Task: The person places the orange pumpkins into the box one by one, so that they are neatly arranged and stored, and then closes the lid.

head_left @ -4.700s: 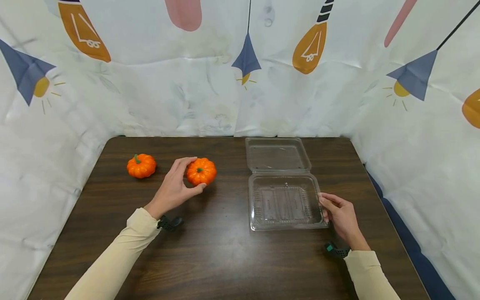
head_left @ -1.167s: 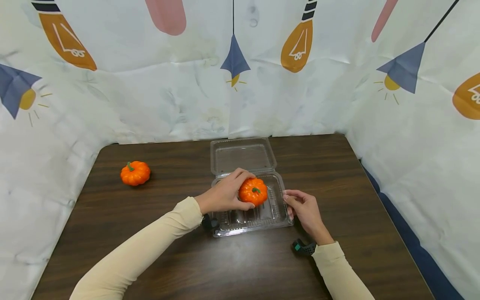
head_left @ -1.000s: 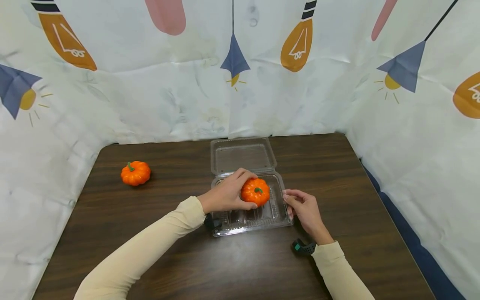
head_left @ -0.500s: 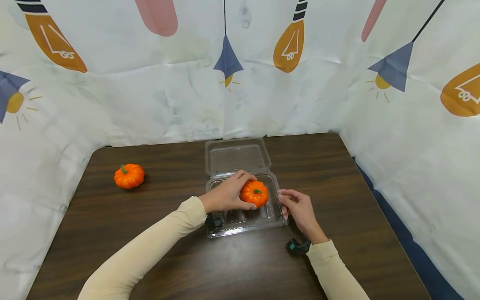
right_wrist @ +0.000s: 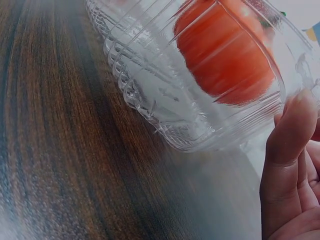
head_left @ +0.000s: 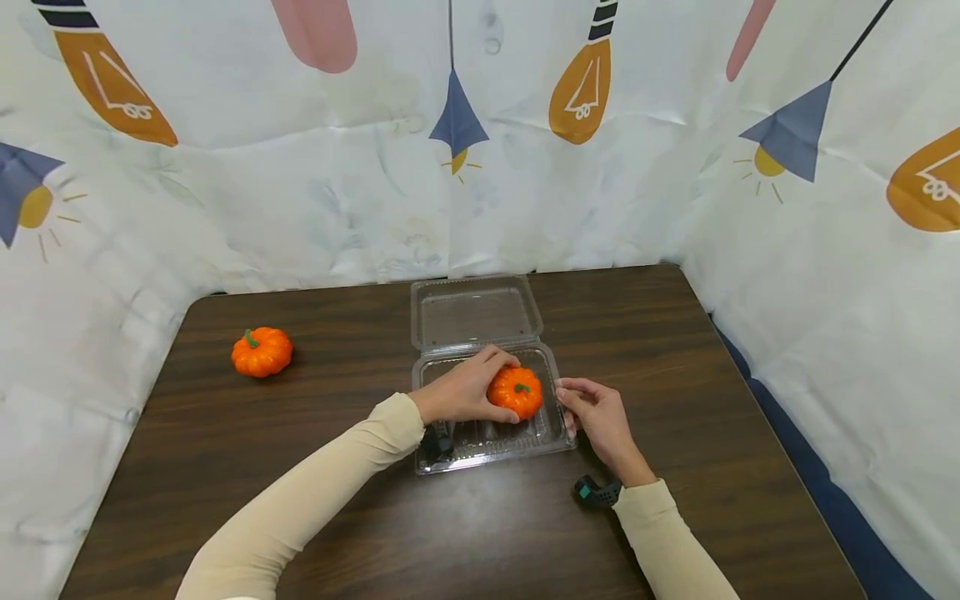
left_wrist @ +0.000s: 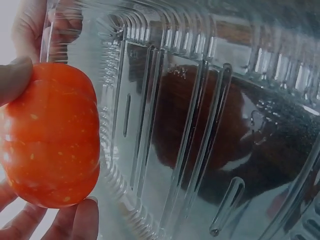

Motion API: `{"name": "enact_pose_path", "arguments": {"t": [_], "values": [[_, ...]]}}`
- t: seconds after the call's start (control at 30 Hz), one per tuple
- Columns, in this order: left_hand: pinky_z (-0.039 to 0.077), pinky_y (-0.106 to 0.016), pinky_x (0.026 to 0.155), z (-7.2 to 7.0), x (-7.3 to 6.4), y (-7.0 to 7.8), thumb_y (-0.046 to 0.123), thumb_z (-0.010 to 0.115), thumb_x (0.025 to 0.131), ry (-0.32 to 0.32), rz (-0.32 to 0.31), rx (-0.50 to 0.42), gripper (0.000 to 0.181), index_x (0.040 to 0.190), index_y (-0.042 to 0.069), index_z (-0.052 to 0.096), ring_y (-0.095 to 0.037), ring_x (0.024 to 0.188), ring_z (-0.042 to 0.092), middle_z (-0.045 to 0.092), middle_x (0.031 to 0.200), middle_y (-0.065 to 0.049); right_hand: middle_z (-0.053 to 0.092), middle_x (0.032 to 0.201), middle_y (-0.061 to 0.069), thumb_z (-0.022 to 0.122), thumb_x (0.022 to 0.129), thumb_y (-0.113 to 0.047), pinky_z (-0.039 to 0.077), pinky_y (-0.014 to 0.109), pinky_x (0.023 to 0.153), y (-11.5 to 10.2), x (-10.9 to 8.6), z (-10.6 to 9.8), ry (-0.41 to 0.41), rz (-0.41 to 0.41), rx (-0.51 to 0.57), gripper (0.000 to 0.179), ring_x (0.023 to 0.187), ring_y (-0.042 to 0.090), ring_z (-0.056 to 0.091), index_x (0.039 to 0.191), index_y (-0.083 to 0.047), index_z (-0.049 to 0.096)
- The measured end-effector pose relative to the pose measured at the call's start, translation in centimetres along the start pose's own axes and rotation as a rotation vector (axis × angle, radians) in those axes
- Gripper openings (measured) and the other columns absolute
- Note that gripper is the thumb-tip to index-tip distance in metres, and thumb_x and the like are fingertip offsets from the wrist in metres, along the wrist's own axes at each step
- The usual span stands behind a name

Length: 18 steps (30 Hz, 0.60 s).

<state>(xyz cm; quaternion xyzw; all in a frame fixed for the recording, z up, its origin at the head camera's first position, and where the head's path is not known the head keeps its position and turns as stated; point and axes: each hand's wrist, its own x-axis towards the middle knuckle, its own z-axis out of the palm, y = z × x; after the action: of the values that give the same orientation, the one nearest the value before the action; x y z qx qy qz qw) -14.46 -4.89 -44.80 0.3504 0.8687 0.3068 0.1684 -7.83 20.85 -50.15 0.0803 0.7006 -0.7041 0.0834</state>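
Observation:
My left hand [head_left: 472, 390] holds a small orange pumpkin [head_left: 516, 392] with a green stem, thumb on the near side and fingers on the far side. The pumpkin is over the right part of the base of a clear plastic clamshell container [head_left: 480, 458], whose lid [head_left: 476, 315] lies folded back. In the left wrist view the pumpkin [left_wrist: 52, 137] hangs above the ribbed container floor. My right hand [head_left: 598, 417] pinches the container's right rim between thumb and fingers. Through the clear wall in the right wrist view the pumpkin [right_wrist: 225, 55] shows orange.
A second orange pumpkin [head_left: 262, 352] sits at the far left of the dark wood table [head_left: 360, 517]. A white cloth [head_left: 337, 200] printed with lamps and bulbs hangs behind the table and along both sides.
The left hand has carried the pumpkin rightward from the table to over the container base. The container has shifted left with the right hand on its rim. Lately the pumpkin has moved slightly right.

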Motion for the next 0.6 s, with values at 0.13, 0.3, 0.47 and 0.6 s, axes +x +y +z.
{"name": "enact_pose_path", "arguments": {"t": [0.13,0.3,0.47,0.6], "values": [[0.058,-0.037,0.094,0.26,0.11,-0.10,0.047,0.085,0.082,-0.018,-0.005,-0.004,0.075,0.141,0.015,0.052,-0.020,0.108,0.061,0.053,0.135,-0.007,0.071,0.084,0.003,0.071,0.099,-0.019,0.053,0.023,0.048,-0.08,0.04,0.05,-0.002,0.006,0.001,0.037,0.053,0.012,0.054,0.126,0.005,0.067],[0.058,-0.036,0.096,0.63,0.23,-0.18,0.046,0.085,0.083,-0.039,-0.005,0.001,0.074,0.142,0.015,0.052,-0.019,0.109,0.061,0.053,0.137,-0.007,0.071,0.083,0.000,0.071,0.099,-0.018,0.052,0.023,0.048,-0.05,-0.12,0.07,-0.004,0.006,0.005,0.036,0.054,0.012,0.054,0.126,0.006,0.067],[0.057,-0.036,0.096,0.78,0.26,-0.37,0.044,0.086,0.082,-0.047,-0.006,0.003,0.073,0.141,0.015,0.053,-0.019,0.109,0.061,0.054,0.135,-0.006,0.071,0.082,-0.003,0.071,0.099,-0.017,0.052,0.023,0.047,-0.05,-0.10,0.20,-0.010,-0.010,0.015,0.036,0.053,0.011,0.054,0.126,0.007,0.066],[0.056,-0.036,0.097,0.95,0.42,-0.50,0.045,0.086,0.082,-0.068,-0.013,0.002,0.073,0.141,0.015,0.054,-0.020,0.111,0.061,0.055,0.135,-0.006,0.071,0.081,-0.004,0.070,0.100,-0.018,0.051,0.022,0.047,-0.11,-0.03,0.30,-0.016,-0.018,0.019,0.037,0.053,0.010,0.054,0.126,0.008,0.066]]}}
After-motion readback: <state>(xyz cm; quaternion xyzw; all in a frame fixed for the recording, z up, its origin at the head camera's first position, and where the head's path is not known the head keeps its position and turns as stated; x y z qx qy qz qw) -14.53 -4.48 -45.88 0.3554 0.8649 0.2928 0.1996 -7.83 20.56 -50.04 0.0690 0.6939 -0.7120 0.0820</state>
